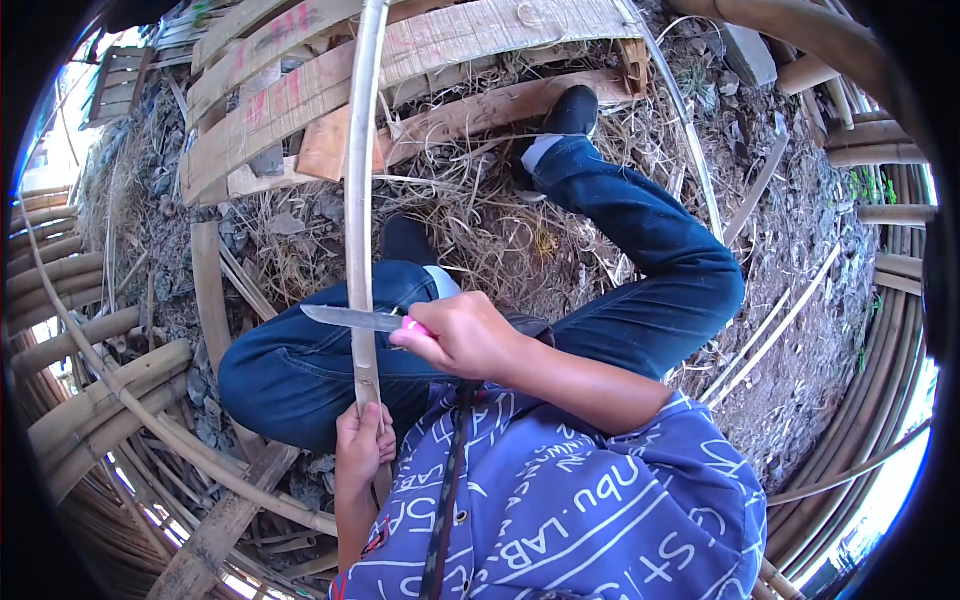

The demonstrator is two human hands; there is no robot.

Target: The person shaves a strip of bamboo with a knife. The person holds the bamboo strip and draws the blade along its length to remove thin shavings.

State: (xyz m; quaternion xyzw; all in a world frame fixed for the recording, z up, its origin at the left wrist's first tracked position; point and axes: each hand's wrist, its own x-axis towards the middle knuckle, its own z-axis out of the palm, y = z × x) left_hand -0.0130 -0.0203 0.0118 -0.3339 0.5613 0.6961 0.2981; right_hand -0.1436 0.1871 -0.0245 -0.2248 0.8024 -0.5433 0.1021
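Note:
A long pale bamboo strip [360, 200] runs from the top of the head view down over my left thigh to my lap. My left hand [364, 442] is closed around its lower part. In my right hand [458, 335] is a knife with a pink handle, its fingers wrapped round the grip. The knife's blade [350, 318] points left and lies across the strip, above my left hand. Whether the edge bites into the strip, I cannot tell. The strip's lower end is hidden near my shirt.
A wooden pallet [420, 45] stands beyond my feet. Curly shavings [480, 215] cover the ground between my legs. Stacks of bamboo poles [885, 330] line the right, more poles [110, 395] the left. Thin strips [775, 325] lie right of my knee.

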